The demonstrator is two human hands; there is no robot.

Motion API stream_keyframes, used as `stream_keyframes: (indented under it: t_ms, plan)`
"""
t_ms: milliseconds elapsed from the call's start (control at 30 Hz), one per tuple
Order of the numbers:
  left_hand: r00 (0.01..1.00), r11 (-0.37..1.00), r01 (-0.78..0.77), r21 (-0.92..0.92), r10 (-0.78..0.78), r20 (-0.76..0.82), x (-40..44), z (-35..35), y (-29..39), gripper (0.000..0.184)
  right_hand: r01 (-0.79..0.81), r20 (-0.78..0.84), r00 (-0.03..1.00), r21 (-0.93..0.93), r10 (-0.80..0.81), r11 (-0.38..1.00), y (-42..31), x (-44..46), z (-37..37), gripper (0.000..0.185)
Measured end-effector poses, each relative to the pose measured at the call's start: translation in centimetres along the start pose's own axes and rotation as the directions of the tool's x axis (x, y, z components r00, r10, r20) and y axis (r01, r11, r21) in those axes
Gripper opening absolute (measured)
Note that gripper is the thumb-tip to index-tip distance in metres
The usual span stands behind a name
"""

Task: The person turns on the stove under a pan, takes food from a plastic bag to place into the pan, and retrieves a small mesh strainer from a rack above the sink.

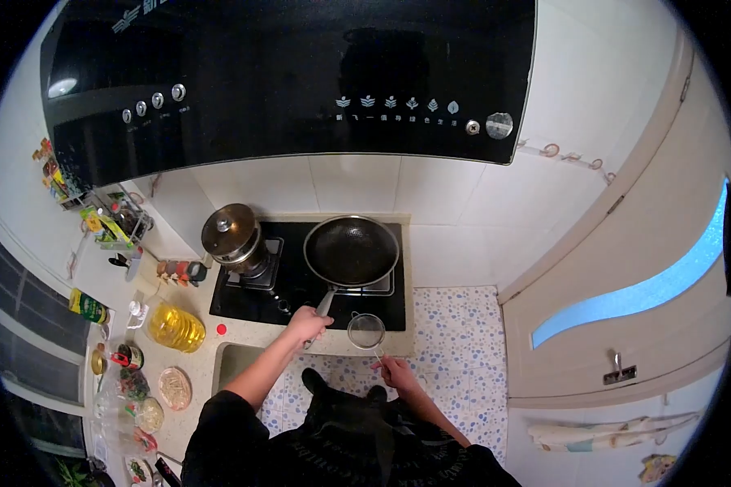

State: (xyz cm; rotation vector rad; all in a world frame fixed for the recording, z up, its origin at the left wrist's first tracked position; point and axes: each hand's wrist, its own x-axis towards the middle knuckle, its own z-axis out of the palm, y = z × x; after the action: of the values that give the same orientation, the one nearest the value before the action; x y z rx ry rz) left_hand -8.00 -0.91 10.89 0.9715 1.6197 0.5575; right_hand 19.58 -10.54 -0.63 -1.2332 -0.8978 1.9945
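My left hand (307, 325) is wrapped round the handle of a dark frying pan (352, 250), which sits tilted over the right burner of the black gas stove (300, 284). A small round mesh strainer (366, 331) is held by its handle in my right hand (396, 373), at the front edge of the counter below the pan. The pan's inside looks dark and shiny; I cannot tell whether anything lies in it. On the left burner stands a pot with a glass lid (231, 235).
A black range hood (284, 81) hangs above the stove. Left of the stove stand a large bottle of yellow oil (175, 326), spice jars (183, 272), a dark-capped jar (128, 355) and a plate of pale strips (175, 388). A sink (234, 365) lies near my left arm.
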Motion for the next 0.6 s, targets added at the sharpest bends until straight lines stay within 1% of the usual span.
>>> stream_keyframes:
  t_ms: [133,233,333,433,533,600]
  plan:
    - [0.999,0.992,0.044,-0.117,-0.044,0.008,0.1,-0.2,-0.5,0.022,-0.027,-0.012,1.000,0.006,0.027,1.000,-1.0,-0.4,0.7,0.049]
    - [0.997,0.992,0.051,-0.116,-0.045,0.060,0.5,0.0,-1.0,0.024,-0.026,-0.020,0.999,0.001,0.026,1.000,-0.9,-0.4,0.7,0.050]
    - [0.997,0.992,0.058,-0.112,-0.053,0.048,0.3,0.5,-1.1,0.026,-0.019,-0.003,1.000,0.001,0.019,1.000,-1.1,-0.6,0.7,0.051]
    - [0.997,0.995,0.073,-0.067,-0.073,-0.003,-0.9,1.2,-0.2,0.025,0.013,0.004,1.000,-0.015,-0.013,1.000,-0.3,-0.4,0.2,0.051]
    - [1.000,0.998,-0.027,-0.053,0.027,-0.008,1.9,2.0,-3.6,0.025,-0.001,-0.036,0.999,-0.007,0.001,1.000,1.1,0.2,-0.5,0.052]
    - [0.998,0.998,-0.051,-0.035,0.050,-0.024,2.5,2.4,-4.7,0.025,0.014,-0.016,1.000,-0.011,-0.014,1.000,1.0,0.1,-0.7,0.052]
